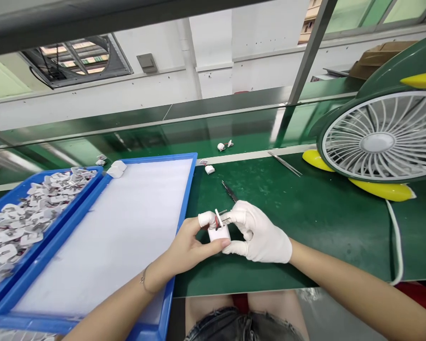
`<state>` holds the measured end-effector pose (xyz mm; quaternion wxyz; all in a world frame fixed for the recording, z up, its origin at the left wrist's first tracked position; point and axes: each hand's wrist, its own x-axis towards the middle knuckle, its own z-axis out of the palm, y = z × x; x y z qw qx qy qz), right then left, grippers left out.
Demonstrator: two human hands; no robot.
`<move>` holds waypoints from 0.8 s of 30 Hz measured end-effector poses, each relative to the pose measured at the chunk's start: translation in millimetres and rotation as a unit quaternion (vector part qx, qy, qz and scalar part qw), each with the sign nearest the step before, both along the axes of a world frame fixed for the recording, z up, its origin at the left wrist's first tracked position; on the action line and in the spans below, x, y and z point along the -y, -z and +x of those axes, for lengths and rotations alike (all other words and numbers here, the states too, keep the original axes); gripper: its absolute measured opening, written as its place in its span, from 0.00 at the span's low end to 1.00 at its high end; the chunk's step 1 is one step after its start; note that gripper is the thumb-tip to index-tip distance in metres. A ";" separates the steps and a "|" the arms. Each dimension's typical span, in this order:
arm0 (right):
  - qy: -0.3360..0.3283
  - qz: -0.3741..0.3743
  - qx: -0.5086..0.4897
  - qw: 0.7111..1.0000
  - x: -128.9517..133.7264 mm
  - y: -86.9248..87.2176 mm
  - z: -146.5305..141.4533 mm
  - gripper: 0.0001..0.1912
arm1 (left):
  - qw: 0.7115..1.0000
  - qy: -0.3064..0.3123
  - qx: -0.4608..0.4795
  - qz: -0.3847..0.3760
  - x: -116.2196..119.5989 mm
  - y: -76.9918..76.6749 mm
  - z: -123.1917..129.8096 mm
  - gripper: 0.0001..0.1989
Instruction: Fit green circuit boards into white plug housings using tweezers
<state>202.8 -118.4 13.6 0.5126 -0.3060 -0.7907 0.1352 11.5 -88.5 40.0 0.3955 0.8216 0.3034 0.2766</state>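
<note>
Just a small white casing (218, 233)

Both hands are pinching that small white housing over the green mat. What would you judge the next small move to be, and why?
Probably press the little board with red wires down into the small white housing. It stands up out of the top, the left hand grips the housing and the gloved right hand pinches at the board.

Both hands pinch a small white casing (219, 233) over the green bench (323, 222); right hand (259, 234) gloved, left hand (190, 248) bare with one fingertip cot. Blue tray (186, 189) left, fan (379, 142) right.
</note>
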 end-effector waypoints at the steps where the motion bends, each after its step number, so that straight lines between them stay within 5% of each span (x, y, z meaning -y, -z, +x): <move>1: 0.006 0.004 0.010 1.000 0.6 -0.4 -0.6 0.16 | 1.000 0.008 -0.003 -0.007 0.3 -0.9 0.2 0.11; 6: 0.023 0.057 0.089 0.994 -0.4 0.7 1.3 0.05 | 0.998 -0.007 0.054 -0.027 4.8 -3.3 0.7 0.19; 12: 0.003 0.107 0.122 0.987 -2.2 2.6 7.3 0.12 | 0.990 0.033 0.074 0.116 7.7 5.0 -5.6 0.37; 17: 0.021 0.169 0.117 0.978 -0.9 -4.4 6.5 0.11 | 0.964 0.080 0.071 0.242 6.0 -4.1 -2.9 0.23; 24: 0.076 0.240 0.126 0.960 -1.4 -2.1 4.1 0.13 | 0.948 0.060 0.039 0.310 7.6 -10.8 -4.0 0.20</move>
